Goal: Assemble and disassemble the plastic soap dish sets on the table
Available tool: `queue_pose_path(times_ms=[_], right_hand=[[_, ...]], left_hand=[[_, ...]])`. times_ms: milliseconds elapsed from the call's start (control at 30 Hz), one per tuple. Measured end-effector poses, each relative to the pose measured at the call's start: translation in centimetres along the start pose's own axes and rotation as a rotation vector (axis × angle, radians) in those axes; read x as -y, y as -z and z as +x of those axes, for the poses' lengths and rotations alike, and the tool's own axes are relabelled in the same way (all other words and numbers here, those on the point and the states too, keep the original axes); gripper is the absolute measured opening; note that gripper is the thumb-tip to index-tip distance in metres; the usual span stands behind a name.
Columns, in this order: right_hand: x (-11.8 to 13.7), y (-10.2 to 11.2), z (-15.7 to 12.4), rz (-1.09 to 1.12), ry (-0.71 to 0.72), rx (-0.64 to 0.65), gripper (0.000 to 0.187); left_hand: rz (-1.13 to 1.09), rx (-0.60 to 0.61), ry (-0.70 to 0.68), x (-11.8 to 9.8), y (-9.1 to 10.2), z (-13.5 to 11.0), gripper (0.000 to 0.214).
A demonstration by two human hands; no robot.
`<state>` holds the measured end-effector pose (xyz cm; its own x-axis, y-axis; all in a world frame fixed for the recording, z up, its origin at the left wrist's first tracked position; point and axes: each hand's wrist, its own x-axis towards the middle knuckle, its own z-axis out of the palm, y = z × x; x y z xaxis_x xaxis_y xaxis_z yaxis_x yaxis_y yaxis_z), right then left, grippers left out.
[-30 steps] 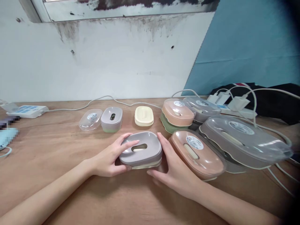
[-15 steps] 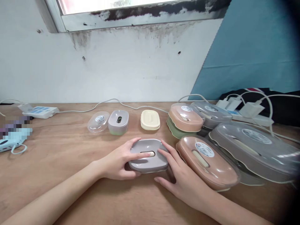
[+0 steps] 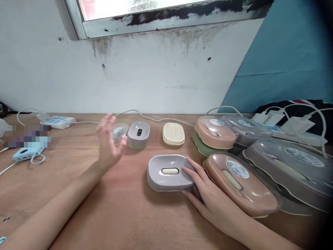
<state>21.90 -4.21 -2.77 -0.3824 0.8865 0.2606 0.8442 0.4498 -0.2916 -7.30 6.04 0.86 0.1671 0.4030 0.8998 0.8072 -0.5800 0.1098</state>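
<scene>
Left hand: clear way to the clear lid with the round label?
Probably yes. The left hand looks open and free, overlapping the clear lid in view, with nothing seen between. The small lilac tub close on the lid's right may crowd that side. Contact: can't tell.

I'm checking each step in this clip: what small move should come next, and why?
Probably the left hand should close on the clear lid. That hand is open and right by it in view, while the right hand grips the nearer grey box, which has no clear cover, unlike the peach box beside it.
</scene>
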Motion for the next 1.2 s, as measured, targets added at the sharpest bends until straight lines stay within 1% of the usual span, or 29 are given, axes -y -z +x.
queue_pose_path(times_ms=[33, 67, 100, 133, 167, 200, 233, 267, 333, 467, 567, 633, 733, 800, 867, 933, 1000, 1067, 1100, 1200], right_hand=[[0.0, 0.0, 0.0, -0.003, 0.002, 0.000, 0.040], [0.0, 0.1, 0.0, -0.005, 0.004, 0.001, 0.040], [0.0, 0.1, 0.0, -0.006, 0.007, 0.002, 0.040], [0.0, 0.1, 0.0, -0.006, 0.009, 0.002, 0.040], [0.1, 0.2, 0.0, -0.006, 0.012, 0.002, 0.039], [0.0, 0.2, 0.0, -0.006, 0.015, 0.004, 0.039], [0.0, 0.2, 0.0, -0.005, 0.018, 0.006, 0.039], [0.0, 0.2, 0.0, -0.004, 0.019, 0.008, 0.039], [0.0, 0.2, 0.0, -0.001, 0.018, 0.013, 0.039], [0.1, 0.3, -0.1, 0.016, 0.010, 0.011, 0.040], [0.2, 0.3, 0.0, 0.040, 0.000, 0.021, 0.040], [0.2, 0.3, 0.0, 0.067, -0.012, 0.025, 0.040], [0.2, 0.3, 0.2, 0.146, -0.046, -0.002, 0.051], [0.2, 0.3, 0.2, 0.202, -0.092, -0.030, 0.063], [0.2, 0.2, 0.3, 0.241, -0.142, -0.042, 0.072], [0.2, 0.2, 0.3, 0.264, -0.171, -0.041, 0.076], [0.2, 0.2, 0.3, 0.277, -0.177, -0.034, 0.078], [0.2, 0.2, 0.3, 0.285, -0.182, -0.025, 0.078], [0.2, 0.2, 0.3, 0.288, -0.186, -0.020, 0.078], [0.1, 0.1, 0.4, 0.306, -0.195, -0.019, 0.079]], left_hand=[[0.085, -0.008, 0.144, 1.4, 0.1, 0.1, 0.064], [0.140, 0.046, 0.276, 2.8, 0.1, 0.0, 0.066], [0.172, 0.171, 0.388, 4.0, 0.0, -0.2, 0.064], [0.177, 0.331, 0.463, 5.0, -0.2, -0.6, 0.062], [0.175, 0.461, 0.509, 5.7, -0.4, -0.9, 0.061], [0.168, 0.561, 0.534, 6.2, -0.6, -1.3, 0.061], [0.162, 0.616, 0.545, 6.5, -0.8, -1.5, 0.061], [0.164, 0.626, 0.551, 6.5, -1.0, -1.7, 0.063], [0.182, 0.592, 0.560, 6.2, -1.3, -1.9, 0.064], [0.208, 0.525, 0.561, 5.6, -1.6, -1.6, 0.059], [0.202, 0.490, 0.568, 5.6, -1.7, -1.6, 0.056], [0.188, 0.410, 0.578, 5.7, -1.6, -1.5, 0.054], [0.133, 0.194, 0.540, 5.5, -1.1, -1.1, 0.053], [0.063, 0.088, 0.467, 4.6, -0.6, -0.8, 0.056], [-0.062, 0.057, 0.349, 3.0, 0.0, -0.5, 0.060], [-0.233, 0.112, 0.204, 0.8, 0.3, -0.5, 0.063], [-0.401, 0.243, 0.092, -1.4, 0.4, -0.8, 0.066], [-0.516, 0.381, 0.030, -3.1, 0.2, -1.3, 0.068], [-0.550, 0.428, 0.012, -3.7, 0.0, -1.6, 0.070], [-0.624, 0.491, -0.011, -4.4, -0.5, -2.3, 0.072]])
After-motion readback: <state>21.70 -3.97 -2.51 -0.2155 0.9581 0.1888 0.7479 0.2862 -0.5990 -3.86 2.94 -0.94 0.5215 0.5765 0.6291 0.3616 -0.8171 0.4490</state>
